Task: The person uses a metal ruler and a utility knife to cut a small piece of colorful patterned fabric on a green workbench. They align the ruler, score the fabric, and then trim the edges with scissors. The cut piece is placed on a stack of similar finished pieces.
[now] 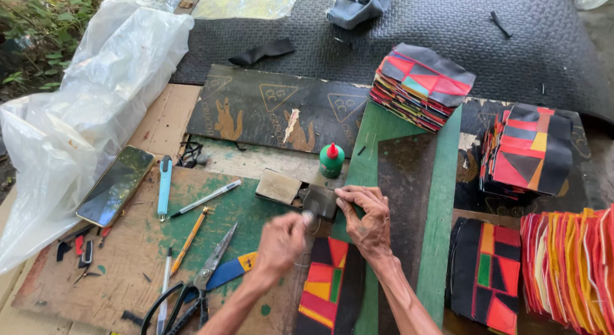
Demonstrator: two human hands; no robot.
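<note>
Patchwork in black, red, orange and green cloth [327,290] is lying on the worktop [128,245] just below both hands, its upper edge reaching up between the wrists; the right hand [366,218] is pressing down with fingers [348,195] curled onto the edge of a small dark block [320,200], which is sitting beside a tan rectangular pad [278,186]; the left hand [281,240] is blurred, its fingers closed round something small with a pale rounded tip, though what it is cannot be told.

Judging from this, the step in hand is work at the dark block, one hand steadying it while the other is bringing its small thing up to it; the next move is calling for a firm hold by the right hand and careful aim by the left, keeping clear of the patchwork.

Nearby, a green glue bottle with a red cap [331,159] is standing just above the block; steel scissors with black handles [201,280] are lying to the left, near a yellow pencil [190,239]; stacks of finished patchwork squares [422,85] are sitting well apart at the upper right.
</note>
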